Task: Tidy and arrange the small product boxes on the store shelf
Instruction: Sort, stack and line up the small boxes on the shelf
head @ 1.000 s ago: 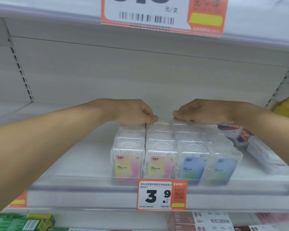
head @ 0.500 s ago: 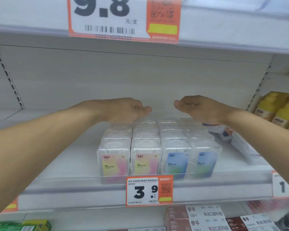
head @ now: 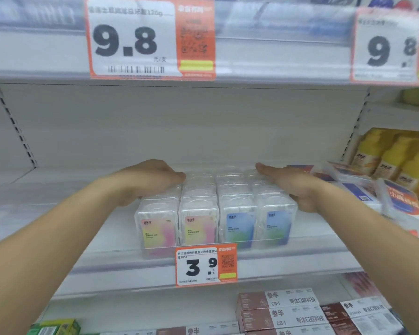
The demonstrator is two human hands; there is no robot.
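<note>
Boxes: a block of clear plastic boxes (head: 215,209) stands on the white shelf (head: 82,213), four columns wide and several rows deep, touching side to side.
Contents: the front pink box (head: 156,229) and a second pink-yellow one beside it sit on the left; the front blue box (head: 240,228) and another blue-green one sit on the right. What lies inside cannot be read through the plastic.
Left hand: the left hand (head: 150,180) lies on the block's left flank near the back, palm inward, fingers together and bent lightly over the top of the boxes.
Right hand: the right hand (head: 298,187) presses flat against the block's right flank, fingers straight and together, pointing to the back.
Front edge: a clear rail (head: 131,257) runs along the shelf lip, the front row right behind it; a price tag (head: 205,264) reading 3.9 hangs below.
Open room: bare shelf stretches left of the block to the slotted upright, and behind it to the back wall.
Right side: flat packs (head: 397,201) lie tilted just beside the right wrist; yellow packs (head: 397,155) stand beyond the upright.
Above: the upper shelf edge carries a 9.8 tag (head: 131,39).
Below: brown cartons (head: 276,310) are stacked on the lower shelf.
</note>
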